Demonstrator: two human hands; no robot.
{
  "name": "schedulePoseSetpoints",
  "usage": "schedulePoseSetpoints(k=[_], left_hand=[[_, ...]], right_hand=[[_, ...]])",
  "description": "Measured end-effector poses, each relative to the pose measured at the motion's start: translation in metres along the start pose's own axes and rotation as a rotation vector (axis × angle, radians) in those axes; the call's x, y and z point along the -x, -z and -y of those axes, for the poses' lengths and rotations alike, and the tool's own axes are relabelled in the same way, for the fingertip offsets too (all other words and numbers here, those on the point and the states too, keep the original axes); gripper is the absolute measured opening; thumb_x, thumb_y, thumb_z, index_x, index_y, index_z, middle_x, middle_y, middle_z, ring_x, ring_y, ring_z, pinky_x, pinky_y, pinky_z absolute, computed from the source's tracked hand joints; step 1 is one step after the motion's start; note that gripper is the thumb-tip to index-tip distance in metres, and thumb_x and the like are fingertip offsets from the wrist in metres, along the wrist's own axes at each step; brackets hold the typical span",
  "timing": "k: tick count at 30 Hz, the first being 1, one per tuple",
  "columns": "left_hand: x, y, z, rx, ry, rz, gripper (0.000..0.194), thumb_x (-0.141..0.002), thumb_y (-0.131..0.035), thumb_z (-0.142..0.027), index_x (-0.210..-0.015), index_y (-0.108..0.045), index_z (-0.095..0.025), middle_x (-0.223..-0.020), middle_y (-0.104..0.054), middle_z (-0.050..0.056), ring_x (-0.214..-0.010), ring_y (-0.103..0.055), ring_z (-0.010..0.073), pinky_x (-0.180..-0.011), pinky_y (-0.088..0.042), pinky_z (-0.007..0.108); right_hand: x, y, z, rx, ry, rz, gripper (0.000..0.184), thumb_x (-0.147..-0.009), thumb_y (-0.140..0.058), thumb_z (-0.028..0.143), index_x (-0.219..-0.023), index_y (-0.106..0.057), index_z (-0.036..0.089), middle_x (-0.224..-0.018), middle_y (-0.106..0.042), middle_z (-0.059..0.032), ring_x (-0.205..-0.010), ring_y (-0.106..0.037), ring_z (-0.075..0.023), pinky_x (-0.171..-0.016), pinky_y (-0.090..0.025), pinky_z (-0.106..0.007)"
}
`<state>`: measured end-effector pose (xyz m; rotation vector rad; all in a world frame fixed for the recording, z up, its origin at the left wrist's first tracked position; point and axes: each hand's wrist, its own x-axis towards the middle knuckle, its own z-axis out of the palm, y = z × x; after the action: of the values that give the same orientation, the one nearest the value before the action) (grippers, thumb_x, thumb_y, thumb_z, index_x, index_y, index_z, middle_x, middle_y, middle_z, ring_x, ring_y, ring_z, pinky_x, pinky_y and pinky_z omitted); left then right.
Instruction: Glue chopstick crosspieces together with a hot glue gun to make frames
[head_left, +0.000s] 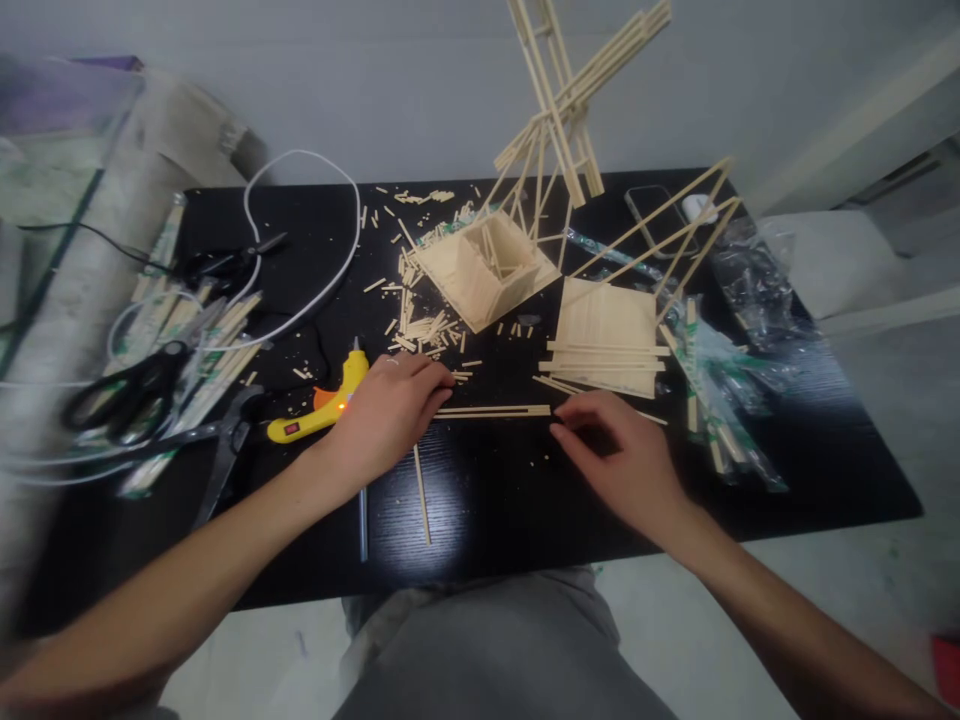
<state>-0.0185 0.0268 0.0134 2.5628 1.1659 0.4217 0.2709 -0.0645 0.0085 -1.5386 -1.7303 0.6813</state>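
A pair of thin wooden sticks (495,411) lies crosswise on the black table, joined at the right end with a narrow gap between them. My left hand (390,405) is closed over their left end, which the fingers hide. At the right end is my right hand (619,450), thumb and forefinger curled and slightly apart, with nothing visible between them. A yellow glue gun (322,405) with a lit orange light lies just left of my left hand. Below that hand, a single stick (422,495) and a thin grey rod (364,525) point towards me.
A stick windmill model (502,270) stands at the back, beside a square stick panel (604,320) with a frame. Cut stick pieces (424,330) are scattered mid-table. Scissors (127,390), wrapped sticks (225,350) and a white cable (356,220) lie left; plastic wrappers (739,400) and a phone (660,220) right.
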Motion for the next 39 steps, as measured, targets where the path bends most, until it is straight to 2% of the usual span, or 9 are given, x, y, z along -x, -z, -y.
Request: schedulePoseSetpoints(k=[3, 6, 13, 20, 23, 26, 29, 34, 39], left_hand=[[-0.006, -0.003, 0.003, -0.059, 0.010, 0.004, 0.013, -0.106, -0.060, -0.025, -0.110, -0.071, -0.019, -0.101, -0.074, 0.008, -0.096, -0.069, 0.0272, -0.087, -0.051, 0.042], [-0.010, -0.008, 0.004, -0.100, 0.018, 0.002, 0.010, -0.104, -0.062, -0.023, -0.108, -0.070, -0.018, -0.102, -0.071, 0.009, -0.095, -0.066, 0.0274, -0.086, -0.050, 0.041], [-0.011, -0.010, 0.003, -0.167, 0.022, 0.031, 0.014, -0.106, -0.055, -0.019, -0.098, -0.067, -0.017, -0.099, -0.066, 0.010, -0.093, -0.061, 0.0288, -0.080, -0.044, 0.041], [0.015, 0.024, 0.013, -0.102, 0.045, -0.032, 0.022, -0.109, -0.049, -0.028, -0.096, -0.065, -0.020, -0.099, -0.067, 0.009, -0.091, -0.059, 0.0279, -0.080, -0.044, 0.042], [0.034, 0.030, 0.011, 0.001, 0.034, 0.030, 0.021, -0.110, -0.049, -0.030, -0.102, -0.066, -0.020, -0.103, -0.070, 0.008, -0.096, -0.063, 0.0260, -0.083, -0.046, 0.040], [0.047, 0.024, 0.007, 0.056, 0.044, 0.032, 0.020, -0.109, -0.051, -0.031, -0.102, -0.067, -0.021, -0.107, -0.070, 0.007, -0.096, -0.063, 0.0247, -0.087, -0.047, 0.040], [0.053, 0.014, 0.006, 0.058, 0.025, -0.015, 0.019, -0.110, -0.053, -0.030, -0.102, -0.067, -0.020, -0.107, -0.070, 0.007, -0.096, -0.063, 0.0240, -0.091, -0.048, 0.040], [0.050, 0.006, 0.005, -0.060, -0.029, -0.052, 0.019, -0.111, -0.051, -0.026, -0.103, -0.067, -0.018, -0.108, -0.070, 0.009, -0.098, -0.062, 0.0248, -0.085, -0.044, 0.040], [0.048, 0.005, 0.000, -0.121, -0.072, -0.076, 0.019, -0.110, -0.052, -0.024, -0.101, -0.067, -0.016, -0.109, -0.072, 0.011, -0.097, -0.062, 0.0258, -0.081, -0.043, 0.041]], right_hand=[[-0.006, -0.010, 0.000, 0.148, 0.232, 0.020, 0.009, -0.102, -0.066, 0.018, -0.108, -0.067, 0.025, -0.106, -0.078, -0.0071, -0.103, -0.076, -0.0267, -0.092, -0.064, -0.047], [-0.015, -0.017, -0.004, 0.172, 0.356, 0.095, 0.016, -0.106, -0.062, 0.017, -0.119, -0.066, 0.025, -0.116, -0.078, -0.0096, -0.113, -0.074, -0.0286, -0.099, -0.062, -0.051], [-0.032, -0.023, -0.012, 0.201, 0.361, 0.248, 0.021, -0.107, -0.059, 0.016, -0.126, -0.065, 0.023, -0.109, -0.078, -0.0101, -0.102, -0.073, -0.0296, -0.093, -0.060, -0.051], [-0.036, -0.015, -0.020, 0.207, 0.387, 0.305, 0.022, -0.109, -0.057, 0.019, -0.129, -0.063, 0.024, -0.112, -0.079, -0.0097, -0.104, -0.073, -0.0294, -0.093, -0.059, -0.049], [-0.037, -0.009, -0.021, 0.210, 0.373, 0.333, 0.020, -0.109, -0.058, 0.019, -0.127, -0.064, 0.024, -0.113, -0.079, -0.0092, -0.105, -0.073, -0.0291, -0.094, -0.058, -0.049], [-0.038, -0.009, -0.017, 0.234, 0.362, 0.354, 0.015, -0.108, -0.061, 0.022, -0.122, -0.066, 0.025, -0.113, -0.078, -0.0085, -0.104, -0.073, -0.0289, -0.094, -0.058, -0.048], [-0.040, -0.019, -0.006, 0.254, 0.442, 0.345, 0.012, -0.108, -0.062, 0.023, -0.118, -0.069, 0.022, -0.113, -0.077, -0.0099, -0.104, -0.071, -0.0284, -0.096, -0.057, -0.048], [-0.046, -0.041, 0.014, 0.343, 0.567, 0.370, 0.014, -0.108, -0.061, 0.017, -0.111, -0.075, 0.015, -0.109, -0.077, -0.0125, -0.097, -0.068, -0.0273, -0.089, -0.058, -0.045], [-0.051, -0.050, 0.017, 0.315, 0.615, 0.395, 0.017, -0.109, -0.060, 0.015, -0.104, -0.075, 0.014, -0.106, -0.077, -0.0110, -0.095, -0.067, -0.0258, -0.086, -0.057, -0.042]])
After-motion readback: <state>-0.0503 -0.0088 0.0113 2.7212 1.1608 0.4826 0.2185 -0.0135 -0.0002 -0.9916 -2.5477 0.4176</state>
